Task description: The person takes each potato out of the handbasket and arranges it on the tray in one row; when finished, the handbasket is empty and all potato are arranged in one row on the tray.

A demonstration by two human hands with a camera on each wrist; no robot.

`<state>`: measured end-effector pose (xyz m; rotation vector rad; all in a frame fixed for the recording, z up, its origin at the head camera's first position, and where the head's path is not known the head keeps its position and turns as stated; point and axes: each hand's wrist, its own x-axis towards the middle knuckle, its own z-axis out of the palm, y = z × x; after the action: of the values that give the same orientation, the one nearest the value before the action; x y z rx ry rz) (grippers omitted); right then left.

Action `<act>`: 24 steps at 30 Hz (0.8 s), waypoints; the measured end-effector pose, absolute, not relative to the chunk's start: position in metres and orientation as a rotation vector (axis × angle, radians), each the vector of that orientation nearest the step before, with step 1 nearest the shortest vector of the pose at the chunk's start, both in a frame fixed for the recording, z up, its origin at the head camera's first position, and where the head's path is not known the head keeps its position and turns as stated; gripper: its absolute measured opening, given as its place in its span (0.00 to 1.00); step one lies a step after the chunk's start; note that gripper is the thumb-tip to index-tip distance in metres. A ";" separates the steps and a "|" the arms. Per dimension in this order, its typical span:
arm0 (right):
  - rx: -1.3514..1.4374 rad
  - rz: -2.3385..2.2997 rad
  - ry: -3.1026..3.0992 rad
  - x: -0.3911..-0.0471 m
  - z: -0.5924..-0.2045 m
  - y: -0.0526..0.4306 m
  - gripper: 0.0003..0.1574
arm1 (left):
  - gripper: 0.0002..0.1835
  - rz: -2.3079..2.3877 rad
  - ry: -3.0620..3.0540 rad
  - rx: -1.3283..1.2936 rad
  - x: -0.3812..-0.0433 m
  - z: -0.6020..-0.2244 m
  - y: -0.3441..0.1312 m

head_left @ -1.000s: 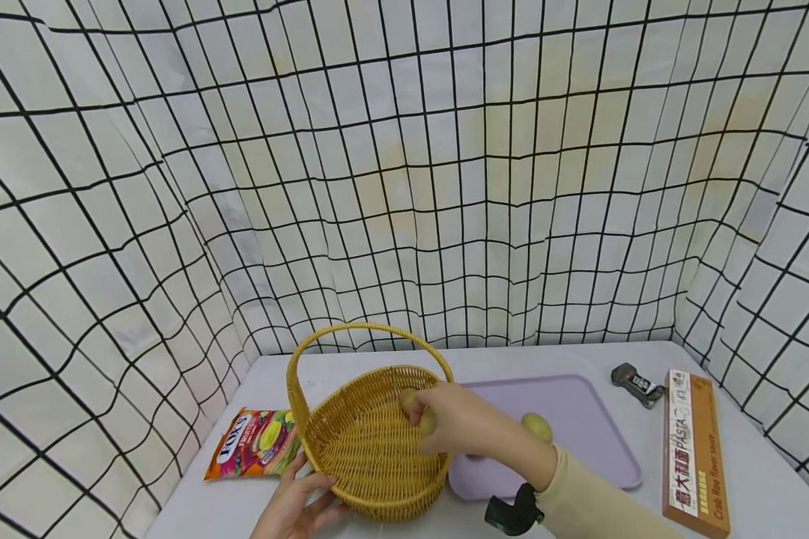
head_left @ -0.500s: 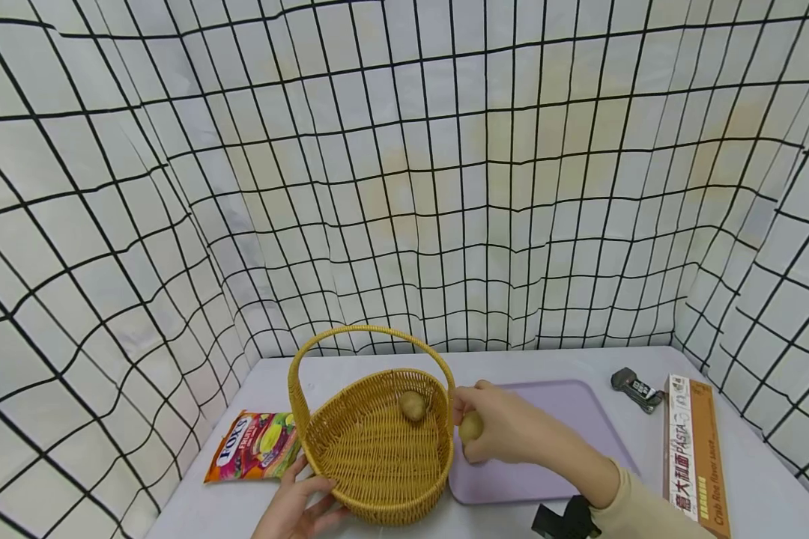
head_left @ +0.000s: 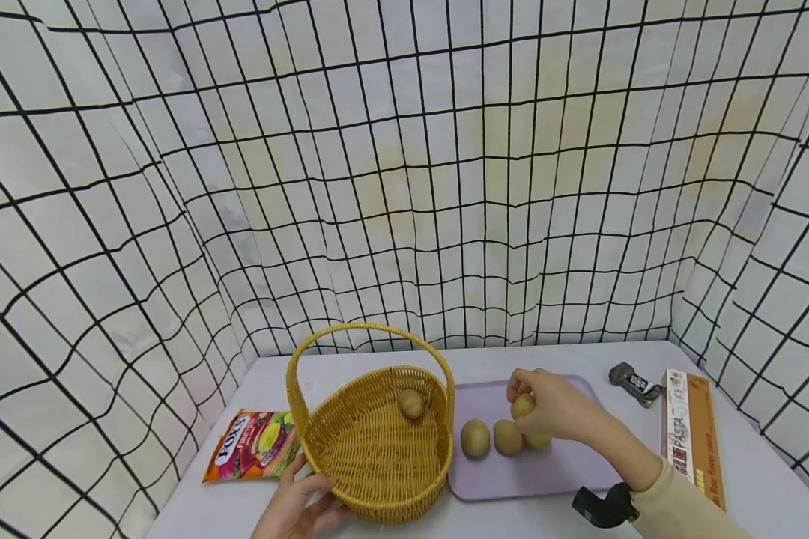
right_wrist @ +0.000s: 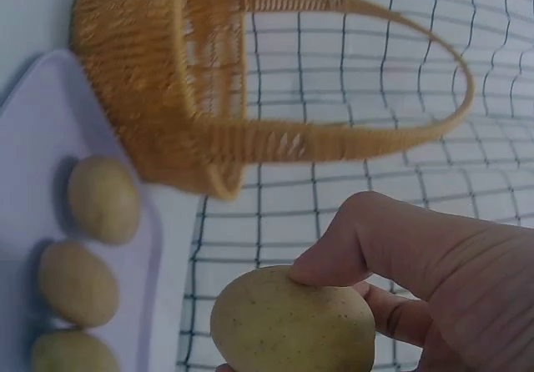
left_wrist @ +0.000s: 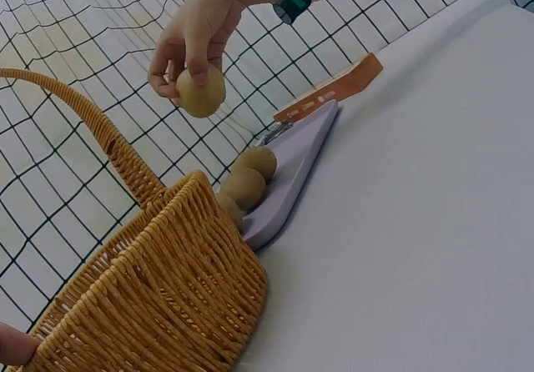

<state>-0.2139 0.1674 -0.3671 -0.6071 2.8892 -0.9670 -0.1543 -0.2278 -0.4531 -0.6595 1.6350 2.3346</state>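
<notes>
My right hand pinches a potato between thumb and fingers, raised above the lilac tray. Below it on the tray lie three more potatoes in a row, the leftmost potato closest to the basket. My left hand holds the front left rim of the woven wicker basket, a digit lying over the rim. One potato rests inside that basket against its back right wall. In the left wrist view, only a fingertip of the left hand shows at the rim.
An orange and red candy bag lies left of the basket, close to the left hand. Right of the tray are a dark grey strap-like object and a long pasta box. Black-and-white netted sheeting encloses the table.
My right hand has moved right with its potato, out of the basket and over the tray, uncovering the potato in the basket and those on the tray. The left hand stays put.
</notes>
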 end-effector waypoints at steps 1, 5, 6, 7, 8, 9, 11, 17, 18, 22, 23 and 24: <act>-0.597 -0.986 2.886 -0.217 -0.370 0.172 0.21 | 0.56 2.332 1.640 -0.658 -0.155 -0.453 -0.228; -0.532 -1.058 2.874 -0.228 -0.385 0.191 0.21 | 0.56 2.323 1.640 -0.681 -0.157 -0.453 -0.228; -0.518 -1.074 2.873 -0.230 -0.389 0.195 0.20 | 0.57 2.322 1.636 -0.684 -0.158 -0.454 -0.228; -0.510 -1.089 2.875 -0.232 -0.394 0.199 0.20 | 0.57 2.320 1.632 -0.686 -0.159 -0.455 -0.229; -0.499 -1.100 2.877 -0.234 -0.399 0.203 0.20 | 0.58 2.320 1.628 -0.688 -0.159 -0.456 -0.230; -0.487 -1.115 2.877 -0.236 -0.404 0.207 0.20 | 0.59 2.319 1.624 -0.687 -0.160 -0.457 -0.231; -0.472 -1.135 2.881 -0.239 -0.412 0.214 0.20 | 0.62 2.319 1.598 -0.699 -0.161 -0.460 -0.235; -0.407 -1.146 2.911 -0.246 -0.432 0.227 0.15 | 0.60 2.322 1.628 -0.687 -0.159 -0.455 -0.231; -0.392 -1.149 2.915 -0.247 -0.435 0.229 0.15 | 0.59 2.323 1.634 -0.689 -0.158 -0.454 -0.230; -0.326 -1.194 2.919 -0.251 -0.450 0.234 0.14 | 0.57 2.338 1.624 -0.701 -0.157 -0.451 -0.227; -0.303 -1.212 2.917 -0.251 -0.454 0.236 0.14 | 0.57 2.338 1.622 -0.703 -0.157 -0.451 -0.227; -0.288 -1.221 2.917 -0.251 -0.458 0.237 0.14 | 0.57 2.336 1.626 -0.704 -0.156 -0.452 -0.227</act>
<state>-0.2514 0.2370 -0.4585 -0.2876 2.9171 -1.2206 -0.1563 -0.2268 -0.4516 -0.7036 1.6263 2.3363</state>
